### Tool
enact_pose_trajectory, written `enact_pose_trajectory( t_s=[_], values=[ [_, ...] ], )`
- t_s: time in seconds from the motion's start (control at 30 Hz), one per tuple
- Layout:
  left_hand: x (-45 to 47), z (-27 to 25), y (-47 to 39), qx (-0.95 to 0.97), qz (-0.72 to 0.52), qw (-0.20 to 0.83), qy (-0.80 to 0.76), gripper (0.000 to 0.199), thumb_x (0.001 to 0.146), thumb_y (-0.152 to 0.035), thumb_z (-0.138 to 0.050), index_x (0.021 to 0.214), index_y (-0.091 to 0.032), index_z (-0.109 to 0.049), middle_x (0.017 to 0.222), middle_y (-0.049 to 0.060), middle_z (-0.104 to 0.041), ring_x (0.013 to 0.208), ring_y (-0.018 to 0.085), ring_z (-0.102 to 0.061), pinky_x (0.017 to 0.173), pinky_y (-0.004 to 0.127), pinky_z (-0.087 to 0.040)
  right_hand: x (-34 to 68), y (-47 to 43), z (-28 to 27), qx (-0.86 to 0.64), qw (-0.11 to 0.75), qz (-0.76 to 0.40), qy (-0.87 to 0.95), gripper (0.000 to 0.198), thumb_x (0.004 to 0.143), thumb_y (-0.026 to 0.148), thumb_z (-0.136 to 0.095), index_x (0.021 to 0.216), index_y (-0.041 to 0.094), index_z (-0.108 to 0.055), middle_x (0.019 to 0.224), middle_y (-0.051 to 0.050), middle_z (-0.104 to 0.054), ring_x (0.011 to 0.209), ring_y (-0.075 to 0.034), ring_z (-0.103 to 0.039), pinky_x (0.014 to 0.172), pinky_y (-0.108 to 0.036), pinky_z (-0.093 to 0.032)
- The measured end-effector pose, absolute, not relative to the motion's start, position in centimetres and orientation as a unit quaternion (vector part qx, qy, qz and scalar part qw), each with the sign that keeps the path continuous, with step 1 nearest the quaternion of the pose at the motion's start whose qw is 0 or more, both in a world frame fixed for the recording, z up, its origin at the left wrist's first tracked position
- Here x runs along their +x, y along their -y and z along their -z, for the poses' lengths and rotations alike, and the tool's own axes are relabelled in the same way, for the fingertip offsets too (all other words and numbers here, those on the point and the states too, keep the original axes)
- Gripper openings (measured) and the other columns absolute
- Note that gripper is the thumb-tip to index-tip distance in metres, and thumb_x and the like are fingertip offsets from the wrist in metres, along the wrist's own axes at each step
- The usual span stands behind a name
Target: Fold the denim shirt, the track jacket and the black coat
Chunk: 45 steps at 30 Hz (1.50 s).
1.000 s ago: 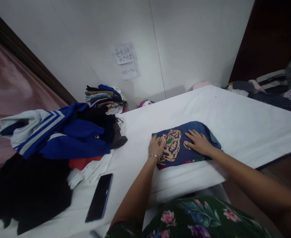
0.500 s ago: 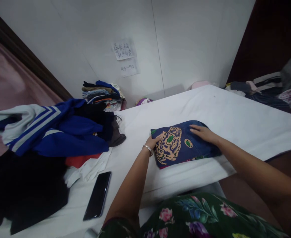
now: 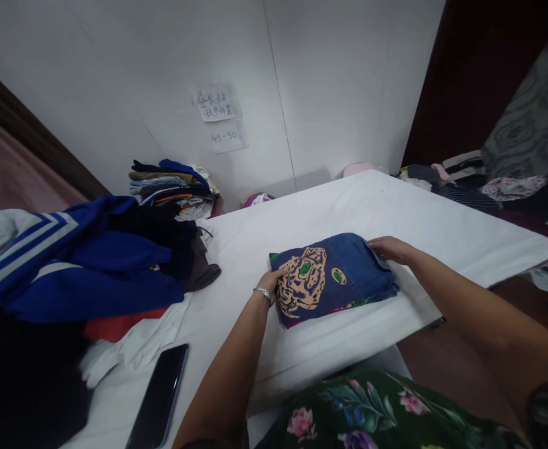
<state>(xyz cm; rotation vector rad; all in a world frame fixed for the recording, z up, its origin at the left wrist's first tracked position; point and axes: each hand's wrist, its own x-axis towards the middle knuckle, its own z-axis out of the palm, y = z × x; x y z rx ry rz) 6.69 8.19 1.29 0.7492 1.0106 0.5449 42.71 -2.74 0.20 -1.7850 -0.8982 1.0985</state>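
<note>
A folded dark-blue denim garment lies flat on the white-covered table in front of me. A large tan pattern with green patches covers its left part, and plain denim shows on the right. My left hand, with a silver bracelet at the wrist, grips the garment's left edge; some of its fingers are hidden. At the upper right corner, my right hand is closed on the denim edge, its fingertips partly out of sight behind the fold.
A loose heap of clothes, with a blue striped jacket on it, lies on the left. A phone is near the front. A folded clothes stack stands by the wall, beneath paper notes. More clothes lie at the right.
My right hand has slid from the top of the garment to its right edge, uncovering the denim part. My left hand stays at the left edge. The camera view has shifted right.
</note>
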Motion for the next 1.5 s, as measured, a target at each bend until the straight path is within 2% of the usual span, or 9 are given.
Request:
enact_pose_trajectory(
  t_s=[0.27, 0.43, 0.63, 0.77, 0.93, 1.03, 1.2, 1.3, 1.5],
  values=[
    [8.0, -5.6, -7.6, 0.423, -0.364, 0.73, -0.395, 0.047, 0.046, -0.014, -0.081, 0.089, -0.013, -0.062, 0.075, 0.008, -0.072, 0.068, 0.025, -0.069, 0.072, 0.041, -0.056, 42.4, 2.6, -1.0, -0.645, 0.453, -0.523, 0.324, 0.027, 0.057, 0.017, -0.075, 0.075, 0.02, -0.055, 0.066, 0.003, -0.06, 0.061, -0.01, -0.056, 0.057, -0.022, -0.046],
    [8.8, -10.4, -6.9, 0.502, -0.377, 0.712, -0.316, 0.056, 0.046, -0.02, -0.084, 0.097, -0.014, -0.061, 0.08, 0.007, -0.072, 0.074, 0.025, -0.068, 0.077, 0.043, -0.053, 41.7, 3.9, -1.5, -0.537, 0.533, -0.573, 0.315, 0.048, 0.064, 0.019, -0.074, 0.107, 0.025, -0.055, 0.093, -0.002, -0.068, 0.086, -0.018, -0.065, 0.082, -0.033, -0.052],
    [10.2, -15.6, -6.4, 0.618, -0.343, 0.667, -0.234, 0.065, 0.048, -0.024, -0.085, 0.108, -0.015, -0.061, 0.09, 0.006, -0.071, 0.082, 0.024, -0.067, 0.084, 0.042, -0.051, 40.8, 4.8, -1.0, -0.455, 0.475, -0.672, 0.34, 0.052, 0.068, 0.021, -0.067, 0.118, 0.017, -0.055, 0.101, -0.01, -0.071, 0.093, -0.025, -0.067, 0.094, -0.042, -0.048],
    [11.5, -19.6, -7.4, 0.717, -0.328, 0.59, -0.176, 0.056, 0.053, -0.021, -0.082, 0.106, -0.013, -0.064, 0.096, 0.006, -0.07, 0.094, 0.027, -0.063, 0.09, 0.041, -0.047, 40.1, 3.3, -2.2, -0.473, 0.537, -0.603, 0.354, 0.05, 0.062, 0.023, -0.071, 0.11, 0.017, -0.059, 0.101, -0.01, -0.071, 0.096, -0.027, -0.066, 0.094, -0.043, -0.048],
    [13.4, -23.8, -8.7, 0.769, -0.375, 0.501, -0.129, 0.033, 0.073, -0.022, -0.064, 0.105, -0.015, -0.065, 0.097, 0.003, -0.068, 0.106, 0.026, -0.058, 0.093, 0.04, -0.044, 40.9, 1.1, -6.2, -0.514, 0.661, -0.366, 0.406, 0.053, 0.065, 0.034, -0.074, 0.115, 0.022, -0.058, 0.122, -0.006, -0.063, 0.115, -0.026, -0.055, 0.097, -0.04, -0.045],
    [13.1, -22.4, -7.4, 0.802, -0.36, 0.46, -0.124, 0.024, 0.077, -0.022, -0.057, 0.099, -0.018, -0.067, 0.095, 0.004, -0.068, 0.109, 0.027, -0.057, 0.092, 0.04, -0.043, 42.5, 1.4, -6.7, -0.615, 0.579, -0.354, 0.402, 0.048, 0.075, 0.036, -0.067, 0.121, 0.029, -0.056, 0.117, -0.003, -0.065, 0.111, -0.025, -0.056, 0.088, -0.039, -0.049],
    [8.5, -12.3, -2.4, 0.924, -0.172, 0.335, -0.068, 0.025, 0.076, -0.024, -0.063, 0.1, -0.028, -0.07, 0.106, 0.007, -0.069, 0.103, 0.028, -0.057, 0.097, 0.042, -0.036, 44.2, 4.6, -3.0, -0.686, 0.46, -0.452, 0.338, 0.054, 0.067, 0.024, -0.071, 0.118, 0.016, -0.057, 0.074, -0.007, -0.069, 0.064, -0.02, -0.064, 0.063, -0.034, -0.054],
    [5.3, -5.5, -0.3, 0.949, -0.069, 0.296, -0.089, 0.036, 0.084, -0.018, -0.051, 0.113, -0.032, -0.066, 0.115, 0.008, -0.066, 0.106, 0.027, -0.056, 0.1, 0.045, -0.034, 44.4, 6.7, -0.8, -0.68, 0.462, -0.501, 0.27, 0.055, 0.067, 0.024, -0.072, 0.119, 0.016, -0.054, 0.078, -0.008, -0.069, 0.063, -0.017, -0.064, 0.061, -0.031, -0.055],
    [2.7, -0.8, 1.2, 0.949, -0.12, 0.273, -0.107, 0.045, 0.086, -0.011, -0.045, 0.123, -0.034, -0.059, 0.128, 0.006, -0.059, 0.121, 0.025, -0.049, 0.107, 0.046, -0.028, 44.1, 8.6, -0.2, -0.663, 0.488, -0.485, 0.295, 0.028, 0.084, 0.046, -0.057, 0.095, 0.021, -0.061, 0.094, -0.01, -0.067, 0.07, -0.016, -0.063, 0.067, -0.031, -0.057]
  ],
)
